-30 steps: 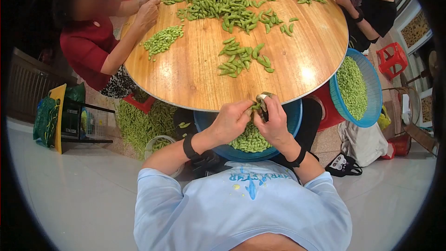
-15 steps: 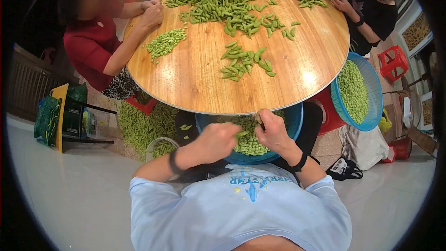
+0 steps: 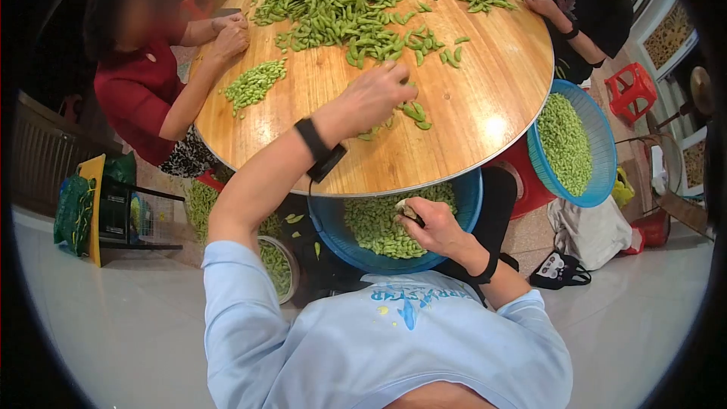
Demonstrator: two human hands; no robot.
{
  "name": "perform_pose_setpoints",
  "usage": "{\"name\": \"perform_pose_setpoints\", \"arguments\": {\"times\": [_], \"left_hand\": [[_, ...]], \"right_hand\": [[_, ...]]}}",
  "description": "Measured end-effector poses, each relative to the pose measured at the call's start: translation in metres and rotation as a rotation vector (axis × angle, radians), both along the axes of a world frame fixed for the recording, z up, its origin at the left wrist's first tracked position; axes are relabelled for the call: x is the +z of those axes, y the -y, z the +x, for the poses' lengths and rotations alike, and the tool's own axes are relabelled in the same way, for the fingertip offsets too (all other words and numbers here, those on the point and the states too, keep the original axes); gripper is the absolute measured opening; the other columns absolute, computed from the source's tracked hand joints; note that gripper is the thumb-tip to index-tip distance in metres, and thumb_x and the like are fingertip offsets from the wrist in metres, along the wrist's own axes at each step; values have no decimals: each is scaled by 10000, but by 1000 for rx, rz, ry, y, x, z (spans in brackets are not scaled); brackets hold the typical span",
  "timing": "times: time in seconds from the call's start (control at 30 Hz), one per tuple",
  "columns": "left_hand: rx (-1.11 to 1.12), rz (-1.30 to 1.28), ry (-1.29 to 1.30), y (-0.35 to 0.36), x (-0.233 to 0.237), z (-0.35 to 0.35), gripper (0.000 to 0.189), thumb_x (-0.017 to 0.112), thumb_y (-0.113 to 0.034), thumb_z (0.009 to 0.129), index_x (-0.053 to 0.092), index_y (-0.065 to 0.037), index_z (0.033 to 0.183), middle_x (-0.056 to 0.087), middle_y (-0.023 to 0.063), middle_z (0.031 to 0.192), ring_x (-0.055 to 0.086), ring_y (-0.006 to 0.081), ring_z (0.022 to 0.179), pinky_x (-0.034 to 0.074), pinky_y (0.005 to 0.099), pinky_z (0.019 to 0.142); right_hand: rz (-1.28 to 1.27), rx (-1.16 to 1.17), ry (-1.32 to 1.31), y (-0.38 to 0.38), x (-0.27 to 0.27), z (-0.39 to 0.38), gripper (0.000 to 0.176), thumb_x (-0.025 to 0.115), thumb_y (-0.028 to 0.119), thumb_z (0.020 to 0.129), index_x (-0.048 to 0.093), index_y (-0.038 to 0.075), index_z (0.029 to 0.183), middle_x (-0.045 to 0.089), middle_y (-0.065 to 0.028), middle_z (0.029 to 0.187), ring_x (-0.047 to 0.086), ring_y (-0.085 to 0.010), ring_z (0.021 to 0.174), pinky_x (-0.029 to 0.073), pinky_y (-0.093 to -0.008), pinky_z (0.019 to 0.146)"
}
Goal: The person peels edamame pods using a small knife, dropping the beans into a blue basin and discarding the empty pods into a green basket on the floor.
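My left hand (image 3: 375,97) reaches across the round wooden table (image 3: 469,106) and lies over a small heap of green bean pods (image 3: 415,112); the hand hides whether it grips any. Farther back lies a big pile of pods (image 3: 341,0). My right hand (image 3: 425,226) stays low over the blue basin (image 3: 337,236) at my lap, shut on a small metal tool (image 3: 407,210). Shelled green beans (image 3: 375,223) fill the basin.
A person in red (image 3: 140,83) sits at the left beside a heap of shelled beans (image 3: 254,83). A person in black (image 3: 598,7) works at the top right. A second blue basin (image 3: 598,144) of beans, a red stool (image 3: 632,91) and a white bucket (image 3: 279,266) stand around.
My left hand left the basin, where it met the right hand, and stretched forward onto the table's small pod heap. My right hand sank a little toward the basin.
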State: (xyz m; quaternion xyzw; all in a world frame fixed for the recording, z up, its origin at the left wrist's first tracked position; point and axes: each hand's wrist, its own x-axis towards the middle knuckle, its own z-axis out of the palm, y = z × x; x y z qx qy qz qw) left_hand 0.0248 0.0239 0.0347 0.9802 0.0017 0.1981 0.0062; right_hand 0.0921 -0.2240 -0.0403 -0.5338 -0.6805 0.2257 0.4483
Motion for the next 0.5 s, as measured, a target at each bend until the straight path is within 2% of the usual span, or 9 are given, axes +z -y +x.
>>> {"name": "perform_pose_setpoints", "arguments": {"times": [0.07,0.13,0.2,0.3,0.37,0.4,0.43,0.5], "left_hand": [[-2,39,-68,-18,-12,21,160,586,-5,726,645,-68,862,516,119,922,534,296,935,469,385,746],[-8,80,-137,-28,-17,28,134,600,-23,735,650,-75,848,517,118,930,537,294,942,473,382,744],[25,225,-240,-34,-15,31,63,616,-62,755,644,-70,812,518,109,938,541,291,979,477,374,743],[59,199,-316,-36,-10,21,59,618,-71,750,634,-60,806,553,117,930,555,301,975,482,392,744],[107,170,-300,-38,-5,10,74,608,-66,745,620,-44,815,575,125,920,572,312,945,484,400,734],[154,134,-284,-37,-4,3,90,598,-61,741,605,-29,824,597,133,911,589,322,915,486,409,724],[152,138,-284,-36,-2,-4,90,598,-61,741,605,-29,824,597,133,911,589,322,915,486,409,724],[261,-382,-157,-24,6,-15,151,597,-32,738,542,-25,879,589,99,795,595,269,724,476,341,654]], "right_hand": [[-58,-30,-133,3,4,1,172,642,40,806,565,-21,947,587,-168,729,598,-317,631,466,-374,555],[-65,-42,-147,6,4,3,193,626,39,818,562,-28,987,587,-171,732,598,-311,632,467,-363,564],[-64,-62,-163,6,5,7,217,609,38,830,560,-36,1027,588,-174,736,598,-304,633,468,-352,574],[-60,-39,-205,4,5,10,269,570,41,846,541,-57,1095,578,-161,735,598,-284,637,471,-341,593],[-75,-77,-354,1,2,10,301,517,69,885,530,-62,1156,583,-110,745,580,-195,608,458,-296,578],[-71,-78,-357,1,4,9,301,517,69,885,530,-62,1156,583,-110,745,580,-195,608,458,-296,578],[-169,-102,-498,0,8,10,311,489,77,905,521,-55,1185,576,-84,747,552,-149,591,439,-264,555],[-291,-91,-808,-5,14,13,330,422,115,962,488,-25,1253,547,-39,750,467,-59,553,381,-187,489]]}}
